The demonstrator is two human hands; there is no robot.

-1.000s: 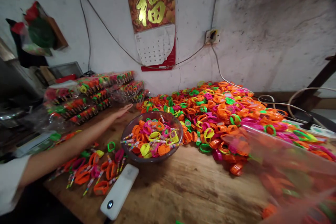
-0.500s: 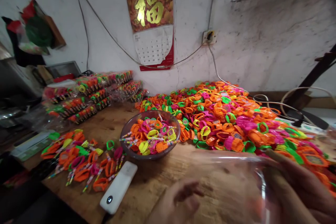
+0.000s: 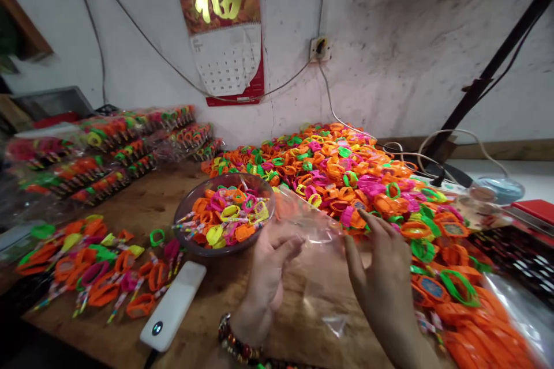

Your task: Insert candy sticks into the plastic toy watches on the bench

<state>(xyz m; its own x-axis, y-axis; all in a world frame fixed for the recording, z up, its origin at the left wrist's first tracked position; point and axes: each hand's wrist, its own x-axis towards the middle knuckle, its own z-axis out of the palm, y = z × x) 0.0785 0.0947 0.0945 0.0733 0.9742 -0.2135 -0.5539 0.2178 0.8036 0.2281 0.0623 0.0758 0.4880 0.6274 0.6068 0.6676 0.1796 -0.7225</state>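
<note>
Both my hands hold a clear plastic bag (image 3: pixel 319 277) up over the wooden table (image 3: pixel 142 202). My left hand (image 3: pixel 270 268), with a bead bracelet at the wrist, pinches the bag's left edge. My right hand (image 3: pixel 381 271) grips its right edge with some fingers spread. Just left of the bag stands a round bowl (image 3: pixel 225 216) filled with orange, pink and yellow toy watches. Behind and to the right spreads a big heap of coloured toy watches (image 3: pixel 346 179).
A white power bank (image 3: pixel 173 305) lies at the front left beside a scatter of loose watches (image 3: pixel 86 262). Packed bags of watches (image 3: pixel 104 150) are stacked at the back left. A wall calendar (image 3: pixel 225 29), socket and cables are behind; a fan stand leans at the right.
My left hand drew back from the packed bags and came to the front. Both hands now hold the clear bag up in the middle, and my view has swung to the right.
</note>
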